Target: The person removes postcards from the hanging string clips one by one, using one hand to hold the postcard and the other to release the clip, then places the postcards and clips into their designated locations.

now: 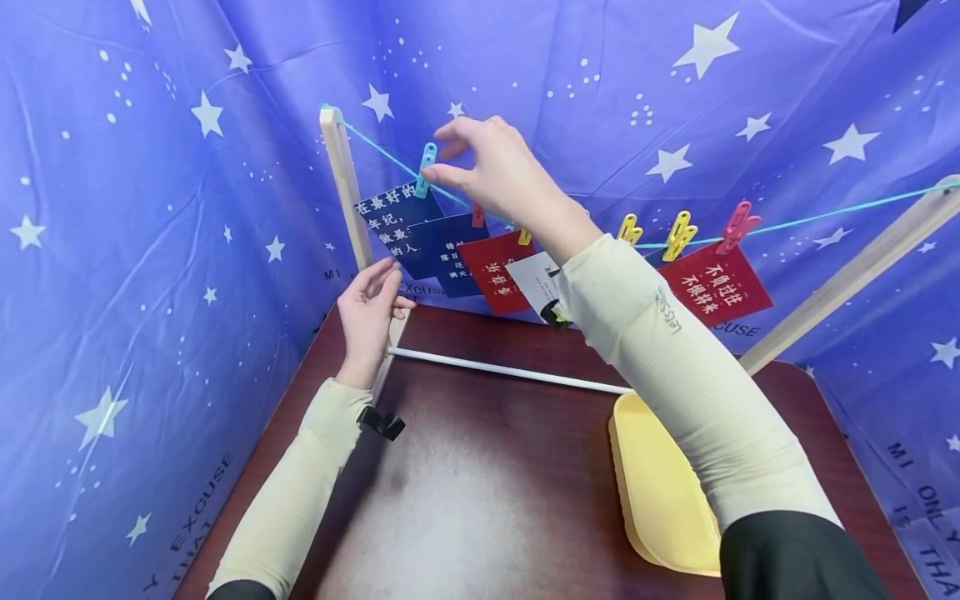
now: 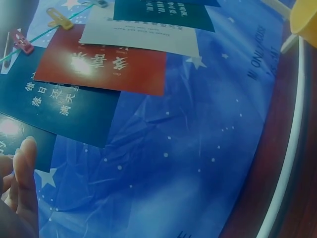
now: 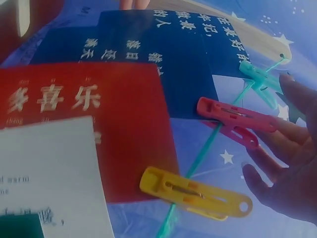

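My left hand (image 1: 367, 312) is at the lower left edge of the leftmost dark blue card (image 1: 384, 218), fingertips right at the edge. This card hangs from a teal cord (image 1: 382, 152) by a light blue clothespin (image 1: 426, 169). Beside that clothespin is my right hand (image 1: 498, 171), its thumb tip at the clip and its other fingers spread apart. To the right, a second blue card (image 3: 183, 69) overlaps the first and hangs from a red clothespin (image 3: 235, 118). A red card (image 3: 119, 144) follows under a yellow clothespin (image 3: 193, 193).
A white card (image 1: 534, 282) and another red card (image 1: 716, 283) hang farther right, with more clips (image 1: 680, 236). The wooden posts (image 1: 341, 183) hold the cord above a brown table (image 1: 465, 483). A white rod (image 1: 510, 371) joins the bases; a yellow tray (image 1: 626, 500) stands at right.
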Demonstrator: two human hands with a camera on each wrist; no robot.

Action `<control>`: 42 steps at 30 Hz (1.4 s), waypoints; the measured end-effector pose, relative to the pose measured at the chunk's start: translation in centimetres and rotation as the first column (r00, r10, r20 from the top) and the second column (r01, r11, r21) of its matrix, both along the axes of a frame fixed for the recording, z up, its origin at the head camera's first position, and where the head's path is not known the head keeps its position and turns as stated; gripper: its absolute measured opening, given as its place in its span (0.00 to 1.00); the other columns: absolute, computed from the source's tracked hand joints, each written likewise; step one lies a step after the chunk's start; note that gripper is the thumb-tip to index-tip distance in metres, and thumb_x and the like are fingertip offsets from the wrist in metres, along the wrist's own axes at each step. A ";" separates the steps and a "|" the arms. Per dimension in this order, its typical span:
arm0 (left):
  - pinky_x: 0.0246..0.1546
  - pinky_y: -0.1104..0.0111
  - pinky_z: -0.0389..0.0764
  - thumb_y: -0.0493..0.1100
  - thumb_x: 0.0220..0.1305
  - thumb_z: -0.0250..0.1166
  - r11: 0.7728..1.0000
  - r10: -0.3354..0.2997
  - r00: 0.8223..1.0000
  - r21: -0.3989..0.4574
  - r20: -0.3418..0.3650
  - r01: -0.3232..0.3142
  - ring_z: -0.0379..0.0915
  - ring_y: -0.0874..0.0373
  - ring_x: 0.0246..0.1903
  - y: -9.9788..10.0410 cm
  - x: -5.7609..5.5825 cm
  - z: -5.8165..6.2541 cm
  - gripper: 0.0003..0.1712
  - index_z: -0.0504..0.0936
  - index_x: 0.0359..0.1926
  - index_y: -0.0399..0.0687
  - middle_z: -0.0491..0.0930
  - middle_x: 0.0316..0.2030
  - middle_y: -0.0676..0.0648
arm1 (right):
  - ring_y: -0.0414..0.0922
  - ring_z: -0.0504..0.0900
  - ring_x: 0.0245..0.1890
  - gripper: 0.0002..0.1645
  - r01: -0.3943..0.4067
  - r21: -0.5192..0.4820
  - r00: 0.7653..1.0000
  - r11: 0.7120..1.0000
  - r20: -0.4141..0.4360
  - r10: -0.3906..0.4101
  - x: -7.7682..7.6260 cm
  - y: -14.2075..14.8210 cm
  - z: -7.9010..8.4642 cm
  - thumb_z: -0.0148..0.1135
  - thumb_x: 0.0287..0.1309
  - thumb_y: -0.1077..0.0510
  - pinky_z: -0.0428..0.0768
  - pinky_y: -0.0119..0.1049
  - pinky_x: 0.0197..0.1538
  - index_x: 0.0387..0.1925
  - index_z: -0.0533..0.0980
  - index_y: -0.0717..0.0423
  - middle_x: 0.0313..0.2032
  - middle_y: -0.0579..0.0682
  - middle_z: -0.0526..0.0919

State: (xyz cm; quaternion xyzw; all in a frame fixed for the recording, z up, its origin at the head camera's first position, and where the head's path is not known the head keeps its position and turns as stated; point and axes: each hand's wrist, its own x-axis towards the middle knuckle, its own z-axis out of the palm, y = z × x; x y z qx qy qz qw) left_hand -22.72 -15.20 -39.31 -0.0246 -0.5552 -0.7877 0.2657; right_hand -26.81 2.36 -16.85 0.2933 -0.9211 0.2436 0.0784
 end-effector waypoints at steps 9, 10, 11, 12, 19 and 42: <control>0.18 0.77 0.78 0.31 0.72 0.65 1.000 -0.005 1.000 -0.016 0.028 0.005 0.82 0.65 0.18 0.3 -0.4 0.4 0.20 0.79 0.61 0.28 0.85 0.50 0.35 | 0.43 0.84 0.56 0.28 -0.003 -0.057 0.999 0.998 0.037 0.005 -0.5 -0.4 -0.2 0.64 0.72 0.42 0.75 0.35 0.67 0.66 0.78 0.52 0.53 0.47 0.89; 0.18 0.76 0.78 0.31 0.72 0.65 1.000 -0.003 1.000 -0.021 0.030 0.003 0.81 0.65 0.18 0.3 -0.4 0.5 0.20 0.79 0.61 0.28 0.85 0.49 0.36 | 0.44 0.85 0.55 0.27 -0.006 -0.062 1.000 0.998 0.026 0.008 -0.5 -0.4 -0.2 0.64 0.72 0.42 0.75 0.35 0.67 0.65 0.79 0.52 0.52 0.47 0.89; 0.18 0.76 0.78 0.31 0.72 0.65 1.000 -0.001 1.000 -0.026 0.031 0.002 0.81 0.65 0.18 0.3 -0.5 0.5 0.20 0.79 0.61 0.28 0.85 0.49 0.37 | 0.44 0.85 0.54 0.27 -0.010 -0.069 1.000 0.998 0.018 0.011 -0.5 -0.5 -0.3 0.64 0.72 0.43 0.75 0.35 0.66 0.64 0.79 0.52 0.51 0.47 0.89; 0.18 0.77 0.78 0.32 0.72 0.65 1.000 0.001 1.000 -0.031 0.032 0.000 0.81 0.65 0.18 0.3 -0.5 0.6 0.20 0.78 0.61 0.28 0.85 0.48 0.37 | 0.44 0.85 0.54 0.26 -0.011 -0.072 1.000 0.997 0.016 0.012 -0.5 -0.5 -0.4 0.63 0.73 0.43 0.75 0.35 0.66 0.64 0.79 0.52 0.51 0.47 0.89; 0.17 0.78 0.76 0.32 0.71 0.66 0.999 0.031 0.999 -0.031 0.022 -0.030 0.80 0.66 0.16 0.4 -0.5 0.7 0.16 0.80 0.56 0.28 0.85 0.39 0.44 | 0.42 0.82 0.60 0.25 -0.015 -0.087 1.000 0.996 0.013 0.016 -0.4 -0.7 -0.6 0.63 0.73 0.43 0.76 0.35 0.65 0.63 0.80 0.52 0.50 0.48 0.90; 0.15 0.78 0.70 0.30 0.69 0.68 0.998 0.066 0.994 0.026 -0.091 -0.064 0.71 0.67 0.13 0.2 -0.2 0.5 0.05 0.86 0.43 0.30 0.85 0.29 0.53 | 0.45 0.78 0.52 0.17 -0.040 -0.180 0.999 0.983 -0.010 0.039 -0.5 -0.6 -1.4 0.63 0.73 0.50 0.73 0.38 0.53 0.53 0.77 0.58 0.45 0.51 0.87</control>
